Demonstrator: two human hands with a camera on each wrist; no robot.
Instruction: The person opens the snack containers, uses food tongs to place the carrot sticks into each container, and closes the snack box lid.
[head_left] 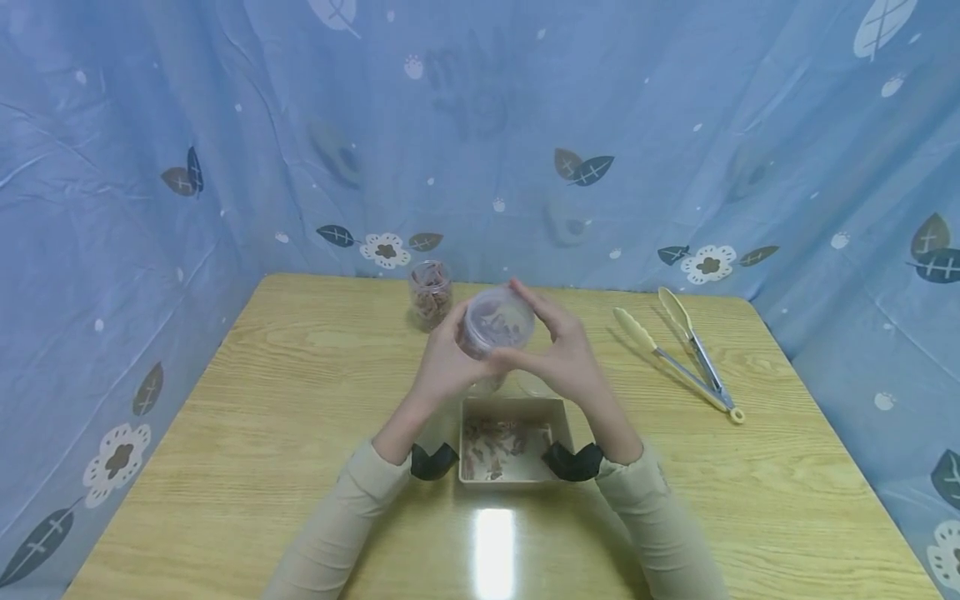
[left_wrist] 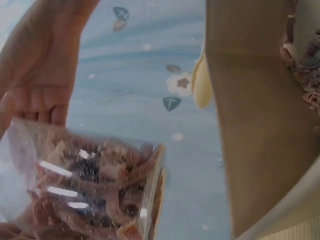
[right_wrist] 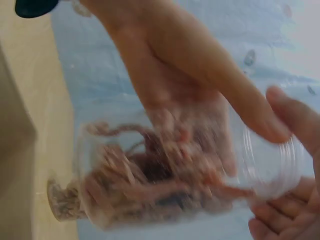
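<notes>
Both hands hold a clear plastic jar (head_left: 500,321) above the table, beyond a beige box. My left hand (head_left: 444,357) grips its left side and my right hand (head_left: 568,354) its right, with the thumbs towards me. Reddish-brown strips that look like dried meat fill much of the jar (right_wrist: 165,175) in the right wrist view. Ridges ring its neck; whether a clear lid covers it I cannot tell. Under the hands, the beige box (head_left: 517,408) contains scattered bits of similar strips.
Another clear jar (head_left: 430,296) of brown strips stands at the back, left of the hands. Tongs (head_left: 708,379) with cream tips lie spread on the right. A clear round item (head_left: 534,384), partly hidden, lies behind the box. A blue patterned curtain (head_left: 480,125) surrounds the wooden table (head_left: 300,400).
</notes>
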